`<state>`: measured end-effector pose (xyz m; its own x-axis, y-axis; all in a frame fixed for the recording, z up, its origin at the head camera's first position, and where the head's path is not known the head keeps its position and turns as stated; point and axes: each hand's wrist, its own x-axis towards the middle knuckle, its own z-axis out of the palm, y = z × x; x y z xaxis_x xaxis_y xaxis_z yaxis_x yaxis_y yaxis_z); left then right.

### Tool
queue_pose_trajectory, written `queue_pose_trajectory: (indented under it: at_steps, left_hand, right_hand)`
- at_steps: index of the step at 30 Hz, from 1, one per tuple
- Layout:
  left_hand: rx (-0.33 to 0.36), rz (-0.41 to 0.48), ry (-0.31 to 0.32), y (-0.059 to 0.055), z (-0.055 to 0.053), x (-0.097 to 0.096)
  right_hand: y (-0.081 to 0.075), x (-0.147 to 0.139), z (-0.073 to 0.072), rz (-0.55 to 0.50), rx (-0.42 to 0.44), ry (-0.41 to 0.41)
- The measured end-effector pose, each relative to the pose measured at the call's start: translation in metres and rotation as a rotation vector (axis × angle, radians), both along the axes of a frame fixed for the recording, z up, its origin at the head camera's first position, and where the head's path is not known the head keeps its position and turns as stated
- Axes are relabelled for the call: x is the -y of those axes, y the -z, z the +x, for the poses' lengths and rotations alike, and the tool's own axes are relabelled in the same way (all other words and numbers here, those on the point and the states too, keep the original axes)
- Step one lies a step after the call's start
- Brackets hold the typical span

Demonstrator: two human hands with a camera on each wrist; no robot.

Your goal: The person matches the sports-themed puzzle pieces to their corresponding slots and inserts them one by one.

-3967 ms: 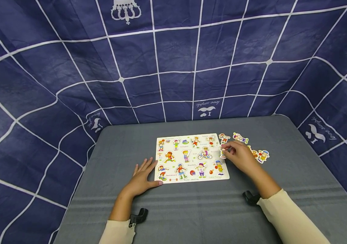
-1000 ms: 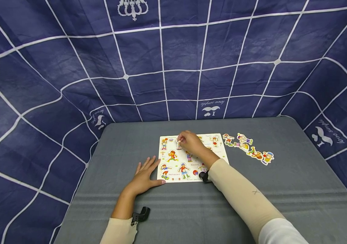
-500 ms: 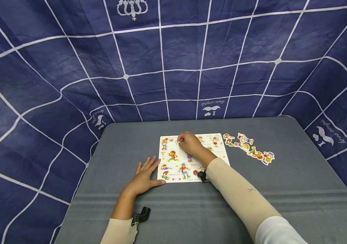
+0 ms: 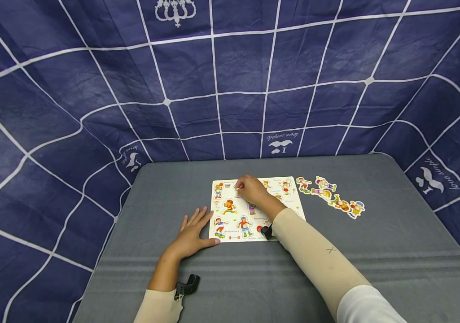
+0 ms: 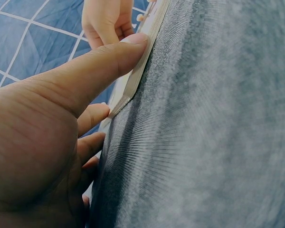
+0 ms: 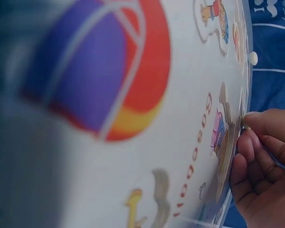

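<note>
A flat white wooden puzzle board (image 4: 231,216), printed with sports figures and cut with figure-shaped recesses, lies on the grey table. My left hand (image 4: 189,240) is spread at its near left corner. In the left wrist view, the thumb (image 5: 130,45) rests on the board's edge. Over the back left part of the board, my right hand (image 4: 254,190) pinches a small figure-shaped puzzle piece (image 4: 237,194), mostly hidden under the fingers. The right wrist view has the fingertips of this hand (image 6: 266,161) low at the board surface. Whether the piece sits fully in a recess I cannot tell.
Several loose figure pieces lie right of the board, including one with a red ball (image 4: 356,209) and one in purple (image 4: 326,184). A white knob (image 6: 253,58) stands up at the board's far side. Blue gridded cloth (image 4: 238,112) hangs behind and beside the grey table (image 4: 230,287).
Since four seconds ago, my right hand has gone from the board's right edge leftward over it, carrying a piece from there. Over the last second it barely shifts. The left hand stays put.
</note>
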<state>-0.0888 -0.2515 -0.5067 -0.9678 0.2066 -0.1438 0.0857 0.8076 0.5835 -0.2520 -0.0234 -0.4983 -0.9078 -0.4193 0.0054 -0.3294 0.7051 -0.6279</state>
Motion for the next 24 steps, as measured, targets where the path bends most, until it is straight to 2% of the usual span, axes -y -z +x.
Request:
queue_pose_trajectory:
  at_steps: [14, 24]
  left_hand:
    - [-0.008, -0.002, 0.008, -0.002, 0.0, -0.001]
    - [0.014, -0.012, 0.004, -0.002, 0.0, 0.0]
  right_hand:
    - [-0.005, -0.007, 0.002, -0.07, 0.063, 0.022]
    - [-0.013, -0.019, 0.011, -0.24, 0.083, 0.083]
